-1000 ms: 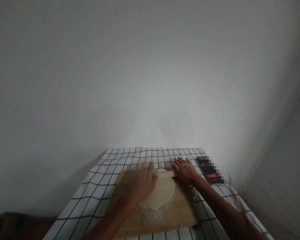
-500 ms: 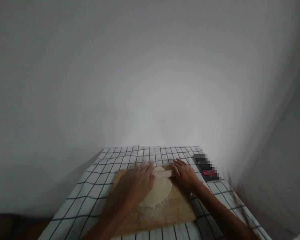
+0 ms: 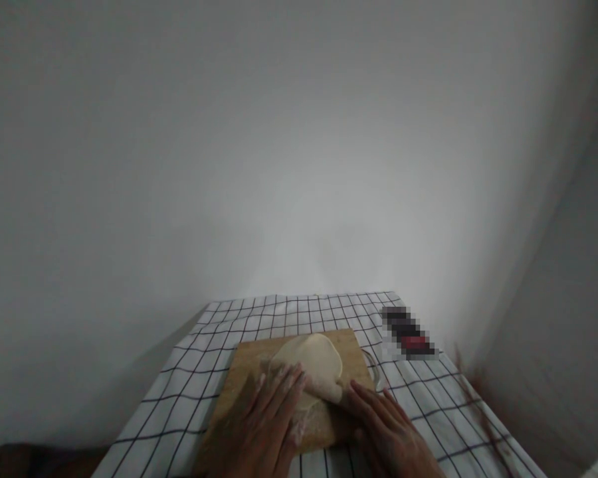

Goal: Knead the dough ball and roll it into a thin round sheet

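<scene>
A thin, pale sheet of dough [image 3: 316, 355] lies on a wooden board [image 3: 346, 340] dusted with flour. Across the dough's near part runs a light rolling pin [image 3: 327, 389], its ends covered by my hands. My left hand [image 3: 272, 421] rests over the left end, floury fingers stretched forward and slightly spread. Over the right end lies my right hand [image 3: 389, 425], its fingers extended and pointing up and to the left. Both hands press on the pin flat rather than wrapped round it, as far as I can see.
A white cloth [image 3: 179, 385] with a dark grid covers the table. Beside the board's right edge is a clear, curved object [image 3: 375, 370], partly hidden. Farther right lies a dark and red item [image 3: 409, 335], blurred out. A pale wall [image 3: 299, 166] stands behind the table.
Both hands have drawn the rolling pin toward me, from the far part of the dough to its near part. More of the dough's far side and of the board now shows.
</scene>
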A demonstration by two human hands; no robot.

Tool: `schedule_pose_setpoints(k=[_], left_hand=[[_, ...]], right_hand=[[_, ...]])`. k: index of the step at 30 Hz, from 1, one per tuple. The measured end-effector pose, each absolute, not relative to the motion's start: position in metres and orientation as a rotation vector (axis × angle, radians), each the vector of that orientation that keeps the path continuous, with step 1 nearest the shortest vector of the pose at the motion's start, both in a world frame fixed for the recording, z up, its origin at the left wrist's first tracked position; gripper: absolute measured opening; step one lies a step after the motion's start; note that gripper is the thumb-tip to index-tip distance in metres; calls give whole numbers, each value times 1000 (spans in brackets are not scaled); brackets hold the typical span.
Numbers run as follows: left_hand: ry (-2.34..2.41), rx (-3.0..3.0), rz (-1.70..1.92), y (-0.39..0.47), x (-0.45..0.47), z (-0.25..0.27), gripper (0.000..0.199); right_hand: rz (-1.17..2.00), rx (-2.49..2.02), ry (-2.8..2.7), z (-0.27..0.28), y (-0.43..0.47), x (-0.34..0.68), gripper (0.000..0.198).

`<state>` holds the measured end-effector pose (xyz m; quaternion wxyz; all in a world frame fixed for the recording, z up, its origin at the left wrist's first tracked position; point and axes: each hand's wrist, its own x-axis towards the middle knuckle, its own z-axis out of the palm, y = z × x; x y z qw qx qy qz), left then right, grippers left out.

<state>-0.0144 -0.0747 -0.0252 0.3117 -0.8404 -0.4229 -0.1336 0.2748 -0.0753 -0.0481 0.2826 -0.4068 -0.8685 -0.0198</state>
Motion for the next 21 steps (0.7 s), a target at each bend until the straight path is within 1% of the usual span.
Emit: schedule_pose_setpoints(k=[2, 6, 7, 9, 13, 15, 18, 21], left_hand=[[-1113, -2221, -354, -69, -15, -27, 63], [-1170, -2303, -375, -47, -11, -23, 60], [-1186, -2333, -385, -41, -9, -20, 57], [-1239, -2381, -416, -26, -4, -14, 52], [-1387, -2394, -477, 10, 2, -10, 46], [-1462, -2354, -494, 31, 3, -13, 44], [-1581, -2286, -493, 60, 0, -21, 41], [-1622, -2261, -486, 77, -3, -30, 38]], right_hand=[[-116, -1170, -2334, -51, -66, 272, 60], [-152, -1361, -2278, -38, -24, 269, 36], [-127, -1402, -2238, -33, -9, 269, 34], [-30, -1430, -2194, -24, 23, 267, 36], [46, -1434, -2166, -10, 86, 257, 56], [72, -1423, -2162, -5, 115, 250, 63], [103, -1372, -2210, 0, 153, 240, 65], [109, -1326, -2302, 0, 178, 234, 59]])
